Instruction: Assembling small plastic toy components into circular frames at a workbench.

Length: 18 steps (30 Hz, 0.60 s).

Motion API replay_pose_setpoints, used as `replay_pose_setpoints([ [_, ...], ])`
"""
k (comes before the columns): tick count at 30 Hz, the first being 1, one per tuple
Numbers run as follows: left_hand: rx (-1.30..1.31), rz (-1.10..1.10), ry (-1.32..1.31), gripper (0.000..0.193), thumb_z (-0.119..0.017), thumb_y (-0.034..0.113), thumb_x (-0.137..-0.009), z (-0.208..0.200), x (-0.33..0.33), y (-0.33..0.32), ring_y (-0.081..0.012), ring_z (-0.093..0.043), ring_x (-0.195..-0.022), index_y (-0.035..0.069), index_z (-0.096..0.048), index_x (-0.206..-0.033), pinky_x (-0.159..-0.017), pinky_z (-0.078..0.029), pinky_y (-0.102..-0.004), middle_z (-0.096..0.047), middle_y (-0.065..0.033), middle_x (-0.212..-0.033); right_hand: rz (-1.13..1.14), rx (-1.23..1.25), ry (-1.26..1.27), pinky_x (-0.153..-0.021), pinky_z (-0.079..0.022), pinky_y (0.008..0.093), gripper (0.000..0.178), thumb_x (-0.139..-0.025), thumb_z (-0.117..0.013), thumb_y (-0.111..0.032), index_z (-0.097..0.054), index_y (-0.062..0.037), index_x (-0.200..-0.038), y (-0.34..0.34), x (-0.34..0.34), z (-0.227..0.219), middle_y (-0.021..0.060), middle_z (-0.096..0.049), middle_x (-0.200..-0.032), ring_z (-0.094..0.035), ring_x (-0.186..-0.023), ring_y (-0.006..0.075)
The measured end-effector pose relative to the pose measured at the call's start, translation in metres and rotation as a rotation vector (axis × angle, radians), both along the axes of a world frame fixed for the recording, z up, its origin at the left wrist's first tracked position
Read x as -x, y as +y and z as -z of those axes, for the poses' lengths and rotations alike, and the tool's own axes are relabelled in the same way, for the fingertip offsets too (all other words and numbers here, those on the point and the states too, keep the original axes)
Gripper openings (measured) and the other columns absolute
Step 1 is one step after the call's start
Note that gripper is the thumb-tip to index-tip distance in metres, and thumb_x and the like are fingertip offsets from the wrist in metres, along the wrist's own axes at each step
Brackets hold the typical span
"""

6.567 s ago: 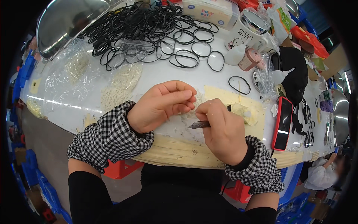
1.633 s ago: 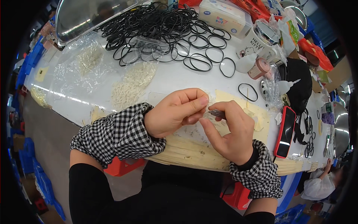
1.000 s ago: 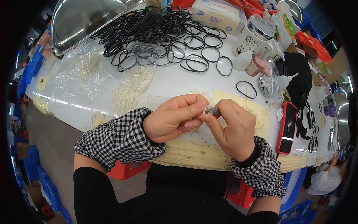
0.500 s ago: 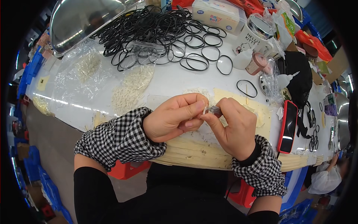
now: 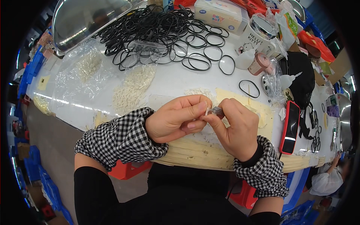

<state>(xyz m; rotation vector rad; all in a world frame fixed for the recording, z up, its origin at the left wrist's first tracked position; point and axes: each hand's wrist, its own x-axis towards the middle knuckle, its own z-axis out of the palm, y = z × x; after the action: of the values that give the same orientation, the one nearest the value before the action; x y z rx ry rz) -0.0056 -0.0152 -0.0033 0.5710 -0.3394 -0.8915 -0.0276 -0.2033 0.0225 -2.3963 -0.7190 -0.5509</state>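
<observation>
Just above the table's near edge, my left hand [image 5: 176, 119] pinches a small white plastic-looking piece [image 5: 207, 111] between thumb and fingers. My right hand [image 5: 240, 129] is closed on a small flat grey piece, perhaps a blade [image 5: 217, 110], whose tip meets or nearly meets the white piece. My fingers hide most of both. Beyond my left hand lies a heap of similar small white pieces [image 5: 129, 92], partly in a clear bag. More white bits [image 5: 198, 91] are strewn just past my fingertips, beside a pale yellow sheet [image 5: 234, 93].
Black rubber-like loops [image 5: 146, 30] are piled at the back. A clear plastic bag [image 5: 80, 80] lies at the left, below a shiny metal tray [image 5: 86, 22]. At the right are a red-cased phone [image 5: 289, 127], a white mug [image 5: 253, 39], a pink jar [image 5: 258, 63] and a tissue pack [image 5: 219, 17].
Both hands keep the same hold, face to face. The grey piece seems to have turned slightly against the white piece; otherwise only a small shift of the whole view.
</observation>
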Motion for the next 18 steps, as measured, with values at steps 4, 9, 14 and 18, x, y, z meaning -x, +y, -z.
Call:
replay_pose_setpoints([
  [4, -0.004, 0.001, 0.0, 0.019, -0.044, 0.024, -0.101, -0.001, 0.0, 0.0, -0.003, -0.036, -0.063, 0.007, -0.05, -0.098, -0.056, -0.03, -0.0171, -0.048, 0.0035, -0.084, 0.011, 0.052, 0.044, -0.043, -0.04, 0.0307, 0.035, -0.082, -0.07, -0.036, -0.052, -0.0073, -0.071, -0.001, 0.003, -0.004, 0.0036, -0.05, -0.06, -0.053, -0.05, 0.0203],
  [9, -0.101, -0.062, -0.034, 0.021, -0.043, 0.029, -0.101, -0.001, -0.001, -0.002, -0.0034, -0.035, -0.061, 0.009, -0.044, -0.095, -0.057, -0.031, -0.0187, -0.046, 0.0035, -0.08, -0.003, 0.005, 0.032, -0.043, -0.04, 0.0312, 0.034, -0.083, -0.069, -0.034, -0.052, -0.007, -0.073, -0.003, -0.001, -0.002, 0.0043, -0.053, -0.062, -0.053, -0.05, 0.0213],
  [14, -0.173, -0.312, 0.123, 0.016, -0.046, 0.021, -0.094, 0.0, -0.013, 0.005, -0.0085, -0.041, -0.066, 0.005, -0.048, -0.09, -0.058, -0.036, -0.0203, -0.051, -0.0053, -0.092, -0.159, 0.067, 0.381, -0.053, -0.041, 0.0318, 0.024, -0.077, -0.074, -0.015, -0.054, -0.0012, -0.081, -0.021, 0.0, -0.021, 0.0087, -0.052, -0.067, -0.051, -0.058, 0.0234],
  [18, -0.152, -0.39, 0.241, 0.013, -0.047, 0.017, -0.089, 0.001, -0.017, 0.004, -0.0112, -0.043, -0.069, 0.004, -0.049, -0.09, -0.06, -0.038, -0.0213, -0.05, -0.0072, -0.094, -0.241, 0.288, 0.517, -0.061, -0.048, 0.04, 0.017, -0.076, -0.07, -0.013, -0.06, -0.0063, -0.087, -0.027, 0.005, -0.021, 0.0096, -0.058, -0.075, -0.061, -0.07, 0.0313],
])
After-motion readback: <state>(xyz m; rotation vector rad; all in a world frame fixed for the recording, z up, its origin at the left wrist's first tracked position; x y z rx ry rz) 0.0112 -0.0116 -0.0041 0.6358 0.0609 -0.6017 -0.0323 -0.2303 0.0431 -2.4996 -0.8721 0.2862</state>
